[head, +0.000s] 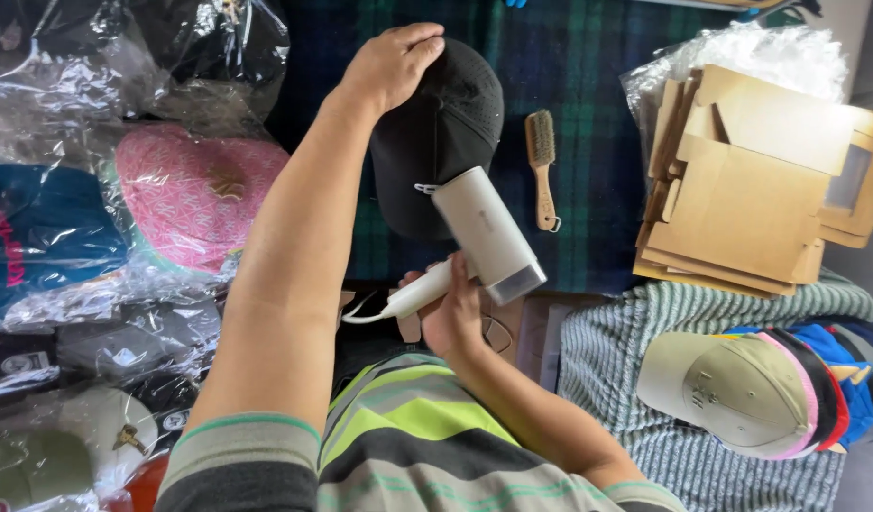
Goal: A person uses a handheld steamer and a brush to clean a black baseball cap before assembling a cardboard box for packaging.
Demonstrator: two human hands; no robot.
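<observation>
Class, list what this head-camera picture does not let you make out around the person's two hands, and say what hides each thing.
- Black cap: its far side is under the left hand; its near part is behind the white handheld appliance.
- Right hand: fingers wrap the handle, fingertips hidden.
- Appliance cord: runs behind the left forearm.
- Stacked caps: only brims show under the beige one.
- Bagged caps: blurred by glare on the plastic.

Black cap (436, 133), cream-white steamer (484, 237), dark green-and-navy plaid cloth (588, 95), pale wooden brush (542, 166), pink patterned hat (194, 194), brown cardboard boxes (749, 190), beige cap (721, 389).
</observation>
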